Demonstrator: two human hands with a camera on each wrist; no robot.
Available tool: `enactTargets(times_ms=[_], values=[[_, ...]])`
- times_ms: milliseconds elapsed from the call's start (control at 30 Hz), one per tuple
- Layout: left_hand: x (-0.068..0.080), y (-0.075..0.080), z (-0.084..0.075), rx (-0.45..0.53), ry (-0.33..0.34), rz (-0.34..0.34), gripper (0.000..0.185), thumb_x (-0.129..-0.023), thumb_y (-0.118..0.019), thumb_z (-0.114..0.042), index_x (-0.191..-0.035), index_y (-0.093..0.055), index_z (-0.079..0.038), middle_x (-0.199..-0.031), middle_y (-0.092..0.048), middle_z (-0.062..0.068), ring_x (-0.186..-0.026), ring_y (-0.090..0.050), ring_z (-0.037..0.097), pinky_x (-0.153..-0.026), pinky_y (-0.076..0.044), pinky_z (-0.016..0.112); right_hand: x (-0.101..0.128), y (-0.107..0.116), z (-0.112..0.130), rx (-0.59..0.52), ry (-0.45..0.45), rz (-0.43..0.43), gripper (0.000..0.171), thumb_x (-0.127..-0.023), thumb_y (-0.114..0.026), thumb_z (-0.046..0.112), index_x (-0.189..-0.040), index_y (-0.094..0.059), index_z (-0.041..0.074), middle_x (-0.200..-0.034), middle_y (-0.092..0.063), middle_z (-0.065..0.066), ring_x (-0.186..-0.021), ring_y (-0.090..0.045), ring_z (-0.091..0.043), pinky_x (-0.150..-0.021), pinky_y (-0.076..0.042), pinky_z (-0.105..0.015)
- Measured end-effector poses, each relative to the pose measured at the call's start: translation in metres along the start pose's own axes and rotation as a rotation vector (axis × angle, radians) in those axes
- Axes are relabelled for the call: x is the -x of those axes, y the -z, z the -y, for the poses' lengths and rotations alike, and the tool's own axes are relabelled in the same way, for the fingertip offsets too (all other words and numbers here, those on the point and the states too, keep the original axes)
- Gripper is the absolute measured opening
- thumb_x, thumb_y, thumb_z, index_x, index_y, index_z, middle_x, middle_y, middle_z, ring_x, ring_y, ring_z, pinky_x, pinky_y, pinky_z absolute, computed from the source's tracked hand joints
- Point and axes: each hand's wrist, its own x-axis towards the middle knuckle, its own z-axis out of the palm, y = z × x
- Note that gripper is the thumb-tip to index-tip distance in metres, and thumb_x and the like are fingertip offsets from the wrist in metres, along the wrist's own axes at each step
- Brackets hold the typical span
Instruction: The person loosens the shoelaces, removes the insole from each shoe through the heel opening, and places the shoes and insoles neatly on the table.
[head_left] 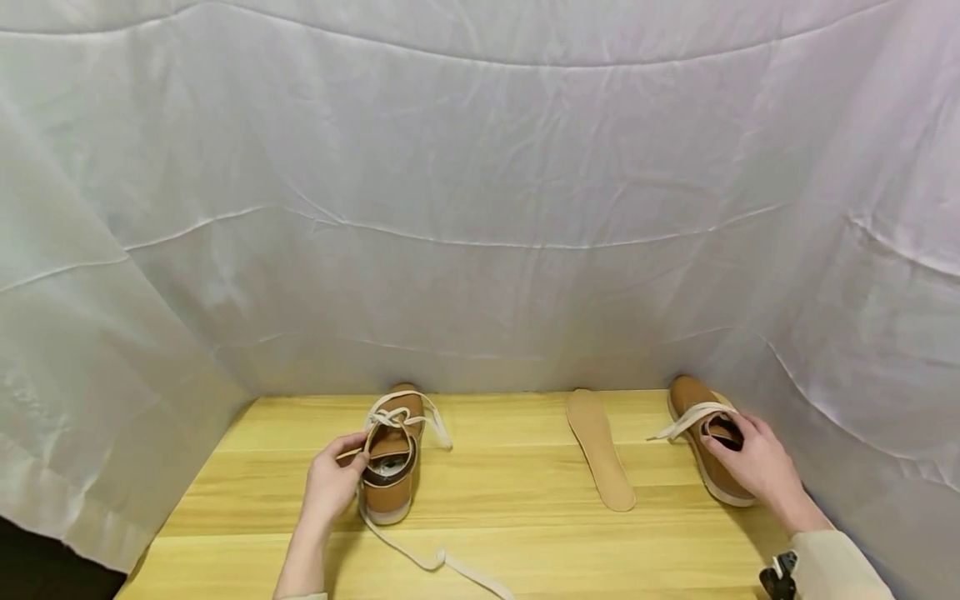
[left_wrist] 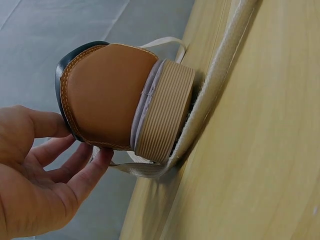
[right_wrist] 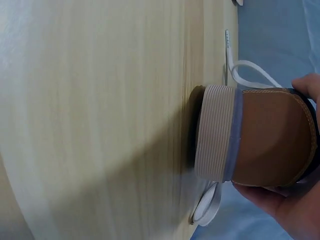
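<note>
**Shoes held at the heel, one in each hand**

Shoes first. The left tan leather lace-up shoe with ribbed pale sole point(head_left: 392, 467) stands upright on the light wooden counter point(head_left: 510, 500), heel toward the person, toe toward the white cloth backdrop point(head_left: 480, 208). Its cream flat lace point(head_left: 420, 550) is loose: one end trails across the counter toward the near edge. The right tan leather shoe point(head_left: 708, 442) stands at the far right, close to the cloth, its lace also undone. A beige foam insole point(head_left: 600, 450) lies flat on the counter between the two shoes, nearer the right one and apart from both.

Step in hand, as a judgement: both shoes are being steadied at the collar, with one insole already out.

Left hand point(head_left: 330, 487): the thumb rests against the heel collar from the side and the fingers point(left_wrist: 75, 172) are relaxed and slightly spread just beside the heel counter; the left wrist view shows no closed grip.

Right hand point(head_left: 757, 462): the fingers point(head_left: 722, 443) curl over the collar and reach into the shoe opening, with the palm below the heel in the right wrist view.

Next move, as a judgement: any reach into the left shoe calls for a firmer hold on its heel and a clear opening, with the loose lace kept out of the way.
</note>
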Motion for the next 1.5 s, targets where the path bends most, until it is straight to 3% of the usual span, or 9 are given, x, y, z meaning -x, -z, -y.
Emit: enactTargets(times_ms=[267,667,1000,1100,1167,1267,1333,1400,1500], values=[[0.000,0.000,-0.001,0.012,0.001,0.006,0.037,-0.102,-0.060,-0.006,-0.138,-0.062,0.002,-0.142,-0.057,0.028,-0.126,-0.061,0.044,-0.099,-0.057,0.046,0.008,0.005,-0.001,-0.004,-0.035,0.043,0.083,-0.102,-0.060,0.051,-0.151,-0.037,-0.012,-0.144,-0.036,-0.044,-0.123,-0.041,-0.068,-0.094,-0.039,-0.079],[0.000,0.000,0.002,0.000,-0.005,0.008,0.038,-0.102,-0.060,-0.006,-0.138,-0.062,0.002,-0.142,-0.058,0.028,-0.125,-0.061,0.044,-0.100,-0.056,0.047,0.046,0.012,0.001,-0.051,0.076,-0.022,0.071,-0.096,-0.072,0.039,-0.143,-0.050,-0.011,-0.137,-0.048,-0.042,-0.120,-0.048,-0.063,-0.092,-0.041,-0.073],[-0.001,-0.002,0.002,-0.004,-0.011,0.017,0.038,-0.102,-0.060,-0.007,-0.139,-0.060,0.003,-0.142,-0.058,0.028,-0.127,-0.060,0.045,-0.102,-0.055,0.047,0.079,0.037,0.001,-0.102,0.054,0.112,0.071,-0.094,-0.077,0.034,-0.146,-0.049,-0.006,-0.143,-0.046,-0.041,-0.124,-0.045,-0.064,-0.092,-0.041,-0.073],[0.000,-0.001,0.002,-0.009,-0.011,0.018,0.038,-0.102,-0.060,-0.008,-0.139,-0.061,0.002,-0.142,-0.058,0.028,-0.127,-0.061,0.044,-0.102,-0.055,0.047,0.087,0.041,-0.005,-0.109,0.060,0.126,0.071,-0.092,-0.080,0.032,-0.145,-0.051,-0.005,-0.141,-0.049,-0.039,-0.124,-0.048,-0.061,-0.090,-0.045,-0.065],[-0.001,-0.001,0.002,-0.013,-0.013,0.017,0.038,-0.102,-0.060,-0.008,-0.139,-0.060,0.002,-0.142,-0.058,0.028,-0.127,-0.060,0.044,-0.102,-0.055,0.048,0.092,0.043,-0.010,-0.112,0.069,0.136,0.071,-0.091,-0.081,0.032,-0.144,-0.051,-0.003,-0.140,-0.053,-0.036,-0.123,-0.051,-0.054,-0.091,-0.048,-0.046],[-0.001,0.001,0.002,-0.019,-0.015,0.019,0.038,-0.103,-0.060,-0.008,-0.139,-0.060,0.002,-0.142,-0.058,0.028,-0.127,-0.060,0.045,-0.102,-0.055,0.048,0.099,0.047,-0.019,-0.138,0.087,0.157,0.071,-0.089,-0.084,0.029,-0.144,-0.053,-0.002,-0.138,-0.057,-0.032,-0.125,-0.055,-0.013,-0.083,-0.042,-0.018],[-0.001,0.001,0.002,-0.020,-0.016,0.027,0.038,-0.103,-0.060,-0.007,-0.140,-0.060,0.003,-0.142,-0.057,0.029,-0.127,-0.060,0.045,-0.102,-0.055,0.047,0.101,0.052,-0.025,-0.150,0.093,0.208,0.071,-0.090,-0.082,0.029,-0.146,-0.052,-0.003,-0.139,-0.057,-0.031,-0.116,-0.047,0.012,-0.076,-0.038,-0.011],[-0.001,0.001,0.001,-0.020,-0.016,0.033,0.038,-0.102,-0.060,-0.007,-0.139,-0.060,0.003,-0.142,-0.057,0.029,-0.127,-0.060,0.045,-0.102,-0.055,0.046,0.102,0.059,-0.031,-0.183,0.071,0.300,0.073,-0.092,-0.080,0.029,-0.148,-0.048,-0.005,-0.141,-0.054,-0.033,-0.107,-0.038,0.025,-0.076,-0.042,-0.012],[-0.003,0.001,0.001,-0.023,-0.022,0.035,0.039,-0.102,-0.060,-0.006,-0.140,-0.060,0.003,-0.142,-0.057,0.029,-0.126,-0.061,0.045,-0.101,-0.056,0.045,0.101,0.071,-0.040,-0.285,0.047,0.493,0.071,-0.100,-0.071,0.025,-0.153,-0.038,-0.010,-0.146,-0.052,-0.026,-0.105,-0.047,0.018,-0.074,-0.050,-0.020]])
